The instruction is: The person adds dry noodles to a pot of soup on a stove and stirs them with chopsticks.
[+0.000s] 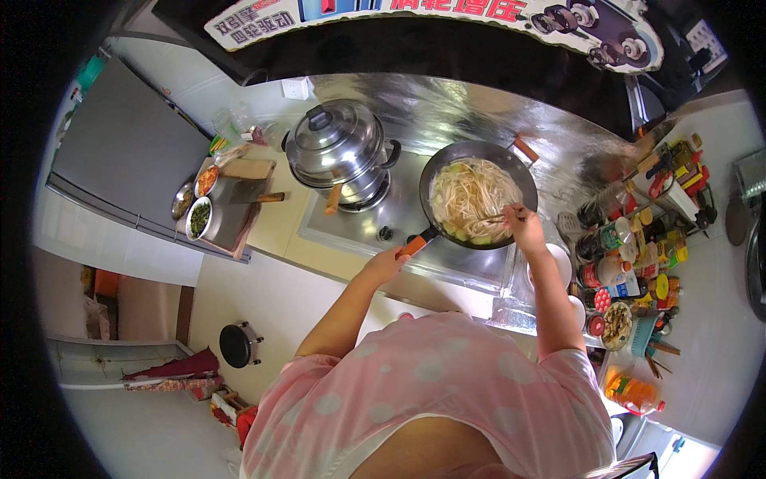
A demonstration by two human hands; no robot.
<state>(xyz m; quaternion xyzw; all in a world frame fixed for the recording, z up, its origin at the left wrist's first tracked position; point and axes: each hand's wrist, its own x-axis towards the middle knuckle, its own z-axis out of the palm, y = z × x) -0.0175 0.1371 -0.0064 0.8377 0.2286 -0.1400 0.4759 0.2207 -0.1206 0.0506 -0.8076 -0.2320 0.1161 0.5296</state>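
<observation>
A dark wok (428,173) stands over the right side of the gas stove (359,242). Pale noodles (473,191) in broth lie in it, with green vegetable pieces (458,232) near the rim. My left hand (385,265) grips the wok's orange-and-black handle (414,245). Above the wok's right front edge, my right hand (523,229) is shut on a pair of chopsticks (495,218), whose tips reach into the noodles. Whether any strands are pinched between the tips is too small to tell.
A lidded steel steamer pot (338,141) sits on the left burner. Further left, a cleaver (242,193) and dishes of food (198,218) rest on a board. Sauce bottles (604,273), jars and an oil bottle (633,393) crowd the right counter. A slotted spatula (568,224) lies beside the stove.
</observation>
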